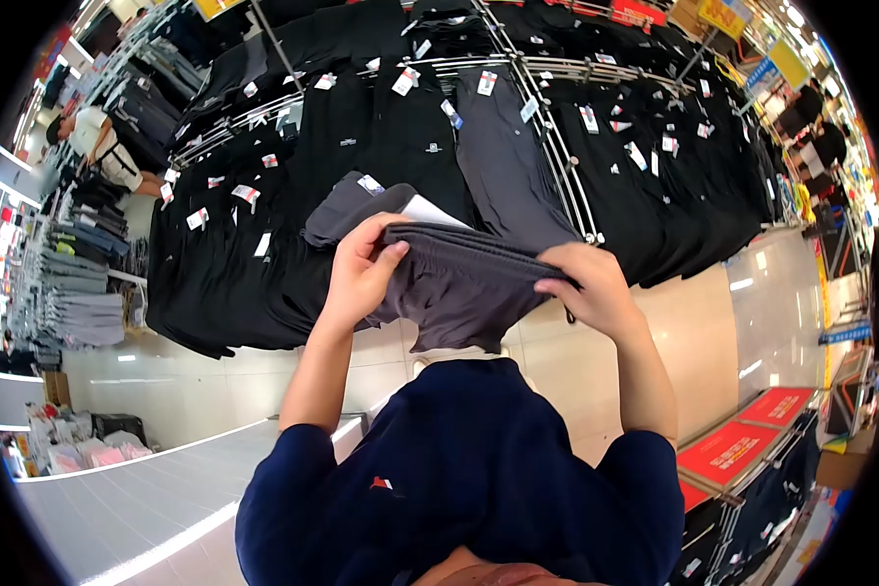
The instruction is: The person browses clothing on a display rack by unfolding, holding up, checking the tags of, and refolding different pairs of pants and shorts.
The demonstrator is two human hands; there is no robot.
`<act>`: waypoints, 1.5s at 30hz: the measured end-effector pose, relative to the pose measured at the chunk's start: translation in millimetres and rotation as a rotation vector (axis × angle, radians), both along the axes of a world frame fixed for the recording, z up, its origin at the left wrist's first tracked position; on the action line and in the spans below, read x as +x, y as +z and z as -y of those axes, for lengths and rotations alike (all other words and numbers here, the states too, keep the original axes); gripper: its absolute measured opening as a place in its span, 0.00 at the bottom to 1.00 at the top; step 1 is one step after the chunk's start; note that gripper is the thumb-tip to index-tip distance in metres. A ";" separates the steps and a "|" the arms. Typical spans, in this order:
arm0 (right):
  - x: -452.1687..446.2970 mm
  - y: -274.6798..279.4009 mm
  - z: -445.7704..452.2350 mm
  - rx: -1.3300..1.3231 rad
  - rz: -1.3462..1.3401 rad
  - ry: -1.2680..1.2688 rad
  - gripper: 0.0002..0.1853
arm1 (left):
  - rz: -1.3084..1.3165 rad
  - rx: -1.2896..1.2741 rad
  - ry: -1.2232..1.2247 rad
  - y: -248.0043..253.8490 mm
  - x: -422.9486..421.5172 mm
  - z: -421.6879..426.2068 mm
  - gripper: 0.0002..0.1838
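A pair of dark grey pants (459, 283) hangs by its elastic waistband between my two hands, in front of my chest. My left hand (366, 269) pinches the waistband's left end, thumb in front. The right end is gripped between the thumb and fingers of my right hand (591, 285). Just behind my left hand lies a folded grey garment (337, 210) with a tag and a white patch beside it. Another grey pair (508, 156) lies flat on the rack, beyond the held waistband.
Black pants with tags (400, 127) cover the sloping display rack (557, 166). Hanging clothes (88, 264) and a person (103, 146) are at the left. A white counter (166, 498) stands lower left, red signs (732, 449) lower right.
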State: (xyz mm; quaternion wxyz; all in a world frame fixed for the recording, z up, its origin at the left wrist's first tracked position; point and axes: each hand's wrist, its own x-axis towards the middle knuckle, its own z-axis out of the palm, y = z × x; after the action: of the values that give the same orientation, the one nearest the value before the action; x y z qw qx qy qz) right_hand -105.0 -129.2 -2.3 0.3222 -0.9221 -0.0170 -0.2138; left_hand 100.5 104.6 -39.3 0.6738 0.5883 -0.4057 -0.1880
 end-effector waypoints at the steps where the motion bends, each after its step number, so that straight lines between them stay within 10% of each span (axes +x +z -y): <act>1: -2.6 7.1 -2.4 0.179 -0.053 -0.024 0.24 | -0.005 -0.015 0.023 3.7 2.4 2.2 0.11; 6: 8.5 20.8 20.5 0.415 0.052 0.450 0.23 | -0.123 -0.023 -0.357 20.9 32.7 22.3 0.18; 11: 45.4 59.9 -12.7 -0.674 0.063 0.376 0.31 | -0.165 -0.028 -0.597 14.8 48.7 66.5 0.17; 15: 62.7 64.7 -17.1 -0.789 -0.006 0.491 0.14 | -0.073 -0.077 -0.763 12.6 53.4 93.5 0.17; 22: 79.5 84.1 -5.2 -0.501 -0.032 0.334 0.18 | -0.198 -0.063 -0.361 -34.3 64.4 108.2 0.20; 31: 58.3 136.7 -6.2 -0.219 -0.144 0.073 0.17 | -0.581 0.334 -0.048 -267.1 -26.9 -7.3 0.19; 37: 47.9 131.6 9.2 -0.183 -0.162 -0.003 0.13 | -0.960 0.349 -0.177 -249.1 -71.8 7.0 0.28; 45: 18.6 132.6 34.5 -0.141 -0.207 -0.152 0.14 | -0.579 0.320 -0.491 -202.9 -65.9 45.5 0.14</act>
State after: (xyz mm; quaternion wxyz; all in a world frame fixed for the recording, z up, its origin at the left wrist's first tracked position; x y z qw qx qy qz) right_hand -86.4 -163.6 130.4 0.2393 -0.9582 0.0713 -0.1396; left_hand 34.6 59.1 -242.2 0.5954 0.4939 -0.2934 -0.5617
